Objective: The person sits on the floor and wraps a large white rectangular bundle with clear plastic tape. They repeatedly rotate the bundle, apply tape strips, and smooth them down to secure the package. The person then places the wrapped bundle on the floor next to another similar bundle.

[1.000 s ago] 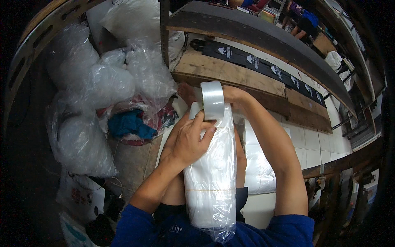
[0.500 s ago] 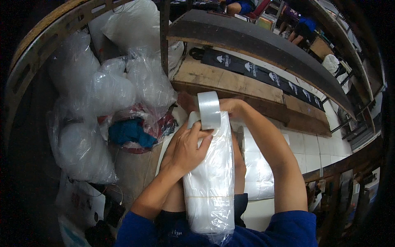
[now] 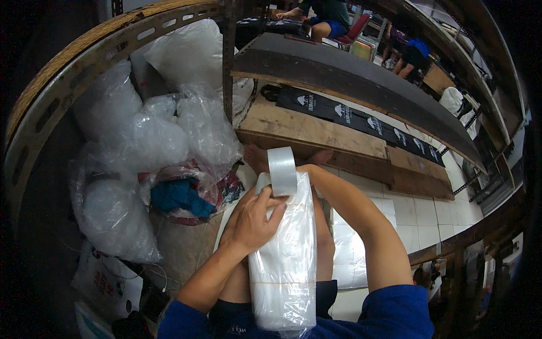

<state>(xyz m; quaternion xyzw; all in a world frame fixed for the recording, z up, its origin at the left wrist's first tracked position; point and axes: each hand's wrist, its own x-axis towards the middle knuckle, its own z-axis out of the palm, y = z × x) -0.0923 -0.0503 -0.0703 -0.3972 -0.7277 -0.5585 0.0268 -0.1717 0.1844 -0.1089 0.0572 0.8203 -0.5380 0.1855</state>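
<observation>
White tiled floor [image 3: 418,217], wooden shelf [image 3: 316,127]

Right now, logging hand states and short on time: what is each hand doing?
Left hand: closed on the top of the clear plastic bag bundle.
Right hand: mostly hidden behind the tape roll; seems to hold it.

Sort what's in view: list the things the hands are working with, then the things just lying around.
In hand:
- clear plastic packet stack, upright on the lap
- tape roll at its top
- left hand pressing the top
- right hand, hidden behind the roll

Lying about:
- bulging clear plastic bags
- blue cloth
- wooden boards
- black printed strip
</observation>
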